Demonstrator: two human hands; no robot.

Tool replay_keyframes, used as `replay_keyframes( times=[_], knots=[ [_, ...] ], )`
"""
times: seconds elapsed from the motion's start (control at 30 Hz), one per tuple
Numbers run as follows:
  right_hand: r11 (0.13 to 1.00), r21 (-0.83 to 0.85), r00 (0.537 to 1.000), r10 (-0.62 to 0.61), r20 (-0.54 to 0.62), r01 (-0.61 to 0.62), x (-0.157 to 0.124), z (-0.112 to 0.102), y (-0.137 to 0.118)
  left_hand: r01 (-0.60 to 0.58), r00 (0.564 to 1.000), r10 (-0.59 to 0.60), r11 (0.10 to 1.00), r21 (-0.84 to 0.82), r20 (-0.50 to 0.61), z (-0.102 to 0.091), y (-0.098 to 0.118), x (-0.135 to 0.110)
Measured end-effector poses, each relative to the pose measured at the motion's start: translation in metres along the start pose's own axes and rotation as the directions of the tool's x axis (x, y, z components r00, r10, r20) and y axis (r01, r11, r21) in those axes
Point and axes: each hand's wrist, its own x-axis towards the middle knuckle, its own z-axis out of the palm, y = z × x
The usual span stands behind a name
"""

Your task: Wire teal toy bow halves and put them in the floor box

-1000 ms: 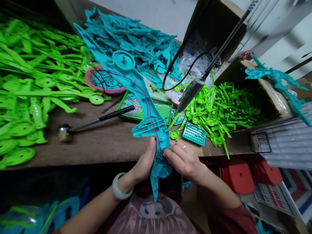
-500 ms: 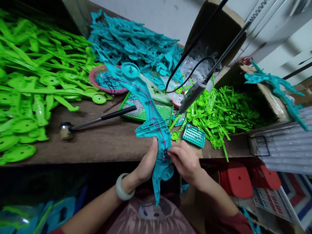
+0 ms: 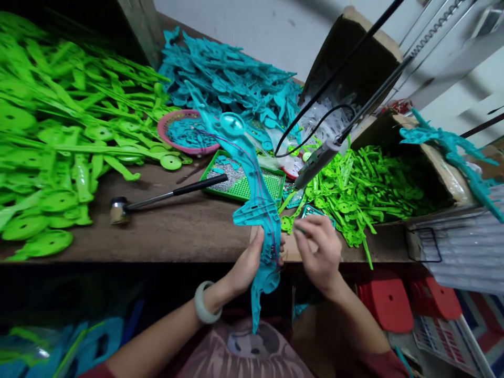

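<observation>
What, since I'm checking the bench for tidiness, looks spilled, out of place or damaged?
Small green parts spread from the box on the right onto the bench, uncontained. Blue plastic seems to rest on the box's edge, away from the blue heap. The piece in the left hand shows no clear damage.

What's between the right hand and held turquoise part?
Head view: fingertips of the left hand, a green piece and tan board lie between turquoise part and right hand.

Soft, cool light is falling over the surface [image 3: 177, 239], shadow is filling the space beneath [image 3: 118, 286], a blue disc [image 3: 232, 125] is glinting, and frame edges are looking stretched
</observation>
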Motion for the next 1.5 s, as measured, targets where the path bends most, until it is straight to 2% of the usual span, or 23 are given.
replay_keyframes(
  times=[0.07,0.13,0.2,0.3,0.37,0.43,0.5,0.57,0.67,0.73,0.83,0.9,0.97,1.03,1.1,1.17,1.2,1.27,1.33,1.37,1.4,1.43,1.5],
  knots=[
    [0.996,-0.046,0.997,0.076,0.015,-0.075,0.027,0.006,0.001,-0.012,1.000,0.012,0.996,0.084,0.000,0.002,-0.006,-0.002],
    [0.995,-0.056,0.989,0.093,0.112,-0.087,0.050,0.019,0.001,-0.073,0.997,0.073,0.990,0.121,0.001,0.000,-0.013,-0.004],
    [0.994,0.026,0.984,0.102,0.149,-0.107,0.066,0.035,0.000,-0.098,0.994,0.102,0.989,0.113,-0.028,-0.005,-0.018,-0.005],
    [0.946,0.259,0.978,0.173,0.114,-0.197,0.076,0.054,-0.005,-0.156,0.977,0.170,0.982,0.108,-0.131,-0.019,-0.019,-0.005],
    [0.810,0.496,0.950,0.279,0.143,-0.313,0.079,0.056,-0.011,-0.197,0.963,0.208,0.977,0.075,-0.171,-0.027,-0.016,-0.005],
    [0.558,0.725,0.902,0.378,0.210,-0.403,0.078,0.048,-0.014,-0.186,0.968,0.177,0.982,-0.035,-0.176,-0.033,-0.011,-0.006],
    [0.330,0.841,0.860,0.434,0.269,-0.429,0.069,0.032,-0.013,-0.181,0.966,0.148,0.972,-0.149,-0.212,-0.040,-0.005,-0.006],
    [0.255,0.868,0.834,0.482,0.268,-0.427,0.052,0.012,-0.007,-0.210,0.946,0.143,0.954,-0.214,-0.290,-0.048,0.002,-0.005],
    [0.331,0.845,0.790,0.593,0.160,-0.419,0.020,-0.017,0.005,-0.212,0.938,0.123,0.944,-0.254,-0.325,-0.061,0.009,-0.002],
    [0.340,0.859,0.768,0.635,0.089,-0.382,0.003,-0.036,0.012,-0.192,0.941,0.107,0.950,-0.246,-0.320,-0.067,0.010,0.002],
    [0.289,0.946,0.730,0.677,-0.094,-0.146,-0.015,-0.069,0.023,-0.191,0.923,0.126,0.970,-0.147,-0.364,-0.071,0.007,0.008],
    [0.357,0.934,0.649,0.717,-0.253,-0.031,-0.028,-0.089,0.033,-0.186,0.909,0.160,0.982,-0.033,-0.384,-0.073,0.003,0.011],
    [0.516,0.843,0.561,0.747,-0.357,-0.150,-0.047,-0.103,0.047,-0.163,0.905,0.218,0.971,0.174,-0.367,-0.077,-0.002,0.015],
    [0.642,0.614,0.526,0.754,-0.395,-0.459,-0.068,-0.109,0.059,-0.126,0.907,0.282,0.890,0.437,-0.314,-0.083,-0.003,0.018],
    [0.638,0.285,0.574,0.769,-0.280,-0.716,-0.084,-0.106,0.064,-0.085,0.919,0.314,0.749,0.657,-0.239,-0.088,-0.001,0.020],
    [0.624,0.039,0.623,0.781,-0.036,-0.780,-0.089,-0.098,0.057,-0.058,0.932,0.307,0.654,0.754,-0.194,-0.089,0.006,0.021],
    [0.652,-0.024,0.649,0.757,0.078,-0.758,-0.087,-0.092,0.050,-0.043,0.933,0.309,0.599,0.800,-0.182,-0.088,0.011,0.020],
    [0.770,-0.076,0.733,0.629,0.260,-0.634,-0.074,-0.078,0.031,0.029,0.927,0.333,0.398,0.917,-0.174,-0.081,0.020,0.016],
    [0.913,-0.081,0.802,0.391,0.452,-0.400,-0.056,-0.061,0.011,0.084,0.918,0.374,0.146,0.986,-0.134,-0.072,0.029,0.009],
    [0.963,-0.067,0.794,0.252,0.553,-0.259,-0.047,-0.052,0.002,0.061,0.919,0.385,0.073,0.996,-0.084,-0.066,0.032,0.006],
    [0.991,-0.049,0.755,0.127,0.644,-0.125,-0.040,-0.042,-0.005,-0.001,0.925,0.378,0.080,0.997,-0.030,-0.061,0.035,0.003],
    [0.999,-0.031,0.697,0.029,0.717,-0.010,-0.035,-0.032,-0.011,-0.087,0.938,0.346,0.183,0.979,0.019,-0.056,0.037,0.000],
    [0.990,-0.014,0.594,-0.073,0.801,0.141,-0.029,-0.014,-0.017,-0.192,0.975,0.196,0.518,0.834,0.103,-0.046,0.038,-0.003]
  ],
)
